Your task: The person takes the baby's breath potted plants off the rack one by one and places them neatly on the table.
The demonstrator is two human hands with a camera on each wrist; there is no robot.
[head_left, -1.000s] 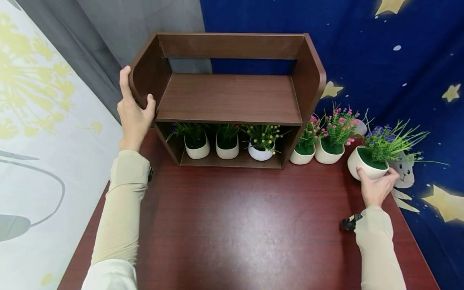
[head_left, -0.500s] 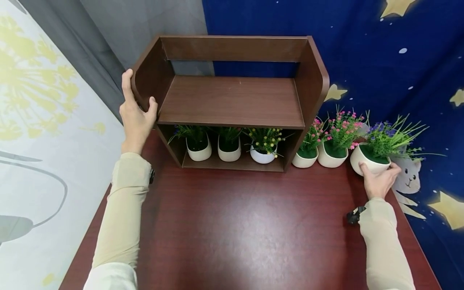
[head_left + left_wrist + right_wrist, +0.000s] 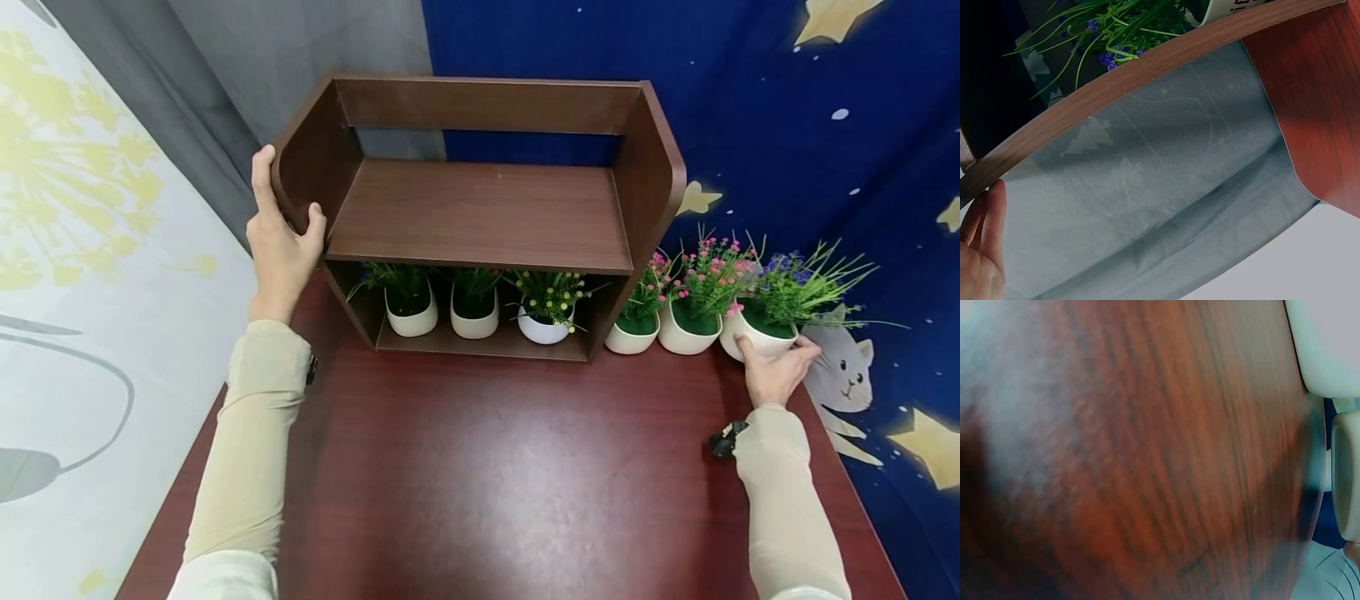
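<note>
My left hand [image 3: 281, 250] grips the left side panel of a brown wooden desktop shelf [image 3: 480, 212], thumb at its front edge. In the left wrist view, its fingers [image 3: 992, 219] lie against the panel's edge. At the table's right, my right hand [image 3: 780, 371] holds the white pot of an artificial plant with purple flowers [image 3: 787, 292], thumb on the pot's near side. This pot overlaps the neighbouring pink-flowered potted plant [image 3: 690, 325] in the head view. The right wrist view shows the held pot's underside [image 3: 1344, 481] at the right edge, beyond a standing pot [image 3: 1329, 350].
Three white-potted plants, one with yellow flowers [image 3: 545, 312], stand in the shelf's lower compartment. Another pink-flowered potted plant [image 3: 633, 325] stands beside the shelf's right side. The dark red table [image 3: 487, 467] meets a blue star-print curtain [image 3: 885, 250] at the right.
My right hand has brought the purple-flowered potted plant left, up against the pink-flowered one. The left hand keeps its grip on the shelf. The head view has shifted slightly.
</note>
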